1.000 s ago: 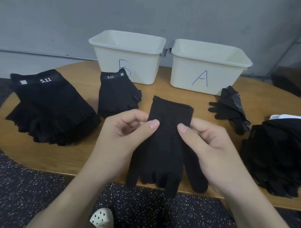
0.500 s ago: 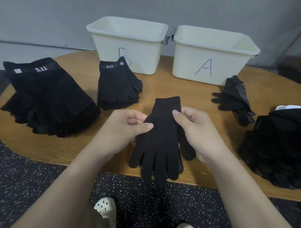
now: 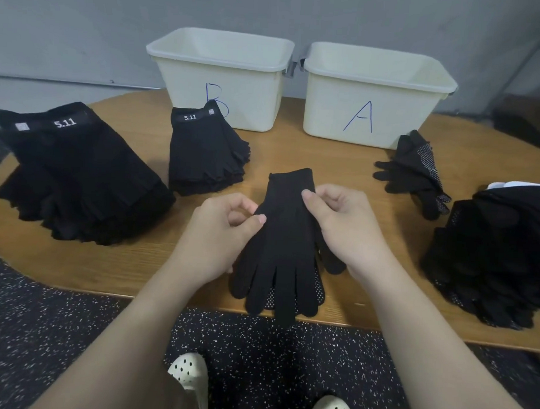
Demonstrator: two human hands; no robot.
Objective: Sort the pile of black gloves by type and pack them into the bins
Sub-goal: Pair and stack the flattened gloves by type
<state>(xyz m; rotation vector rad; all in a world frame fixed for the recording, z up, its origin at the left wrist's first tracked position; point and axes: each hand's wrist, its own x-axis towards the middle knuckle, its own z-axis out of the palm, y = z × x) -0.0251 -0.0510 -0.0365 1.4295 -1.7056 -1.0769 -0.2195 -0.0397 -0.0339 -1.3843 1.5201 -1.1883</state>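
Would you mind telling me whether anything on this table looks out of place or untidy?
Mostly orderly. The dotted gloves in front of bin A lie splayed and crooked, unlike the squared 5.11 stack by bin B. Nothing looks damaged.

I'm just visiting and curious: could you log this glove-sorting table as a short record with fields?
held item: full-finger dotted glove, pinched by left hand and right hand
bins: bin B left, bin A right
in front of B: small 5.11 stack
in front of A: few dotted gloves
far left: big 5.11 stack
far right: dotted glove pile
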